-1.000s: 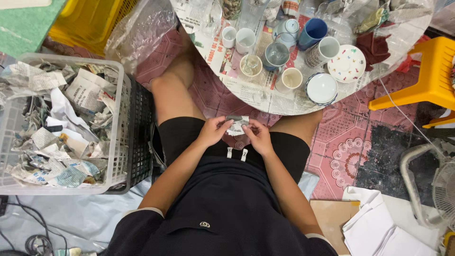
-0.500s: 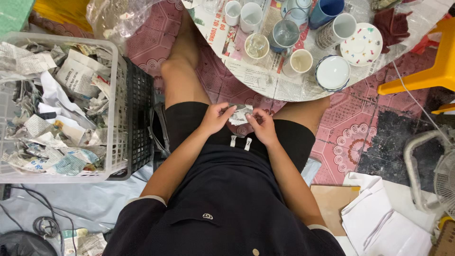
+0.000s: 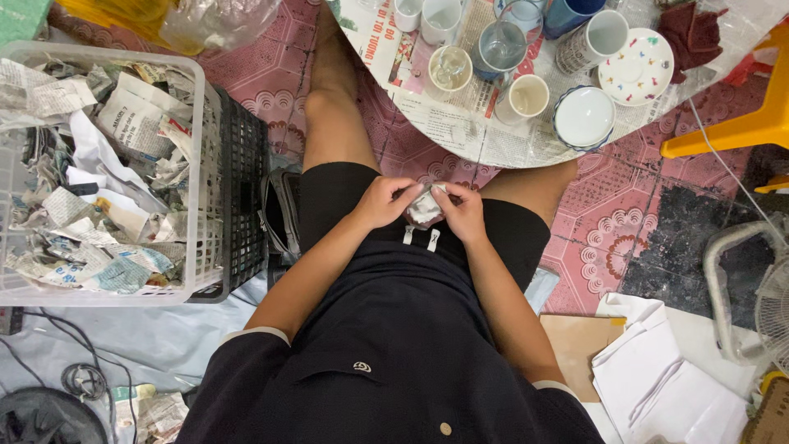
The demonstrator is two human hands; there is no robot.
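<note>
The person sits with both hands in the lap. The left hand (image 3: 385, 201) and right hand (image 3: 464, 214) each have their grip closed on a small paper-wrapped bundle (image 3: 426, 207) held between them, just below the edge of the round desk (image 3: 460, 131). Cups (image 3: 526, 97) stand on that desk; a white basket (image 3: 205, 189) of crumpled newspaper sits to the left.

Even, bright indoor light from above, soft shadows. Sharp centre, slight wide-angle bend at edges; glare on plastic-covered worktop (image 3: 493, 140).
</note>
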